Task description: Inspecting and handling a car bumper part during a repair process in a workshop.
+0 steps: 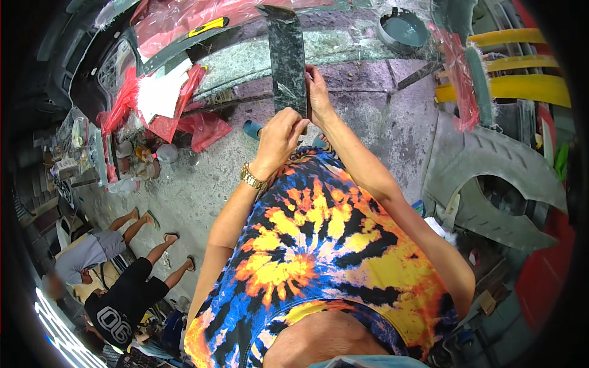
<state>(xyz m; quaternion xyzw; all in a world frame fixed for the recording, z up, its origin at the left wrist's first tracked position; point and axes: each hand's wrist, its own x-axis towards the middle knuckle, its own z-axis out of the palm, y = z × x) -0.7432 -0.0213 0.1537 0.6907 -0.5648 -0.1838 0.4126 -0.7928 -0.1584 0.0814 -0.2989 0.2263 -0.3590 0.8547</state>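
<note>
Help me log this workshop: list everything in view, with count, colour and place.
Dark strip: 1, blackish, at both hands
Utility knife: 1, yellow, upper left
Round dish: 1, grey, upper right
Sheet: 1, white, left
Red film: several, red, top, left, right
Curved strips: 3, yellow, upper right
Arched panel: at least 1, grey, right
Other people: 2, in grey and black tops, lower left
Small clutter: uncounted, mixed, left
Floor: 1, grey, centre
Watch: 1, gold, left wrist
Patterned top: 1, multicoloured, bottom centre
Left hand: 1, bare, strip's lower end
Right hand: 1, bare, strip's right edge
</note>
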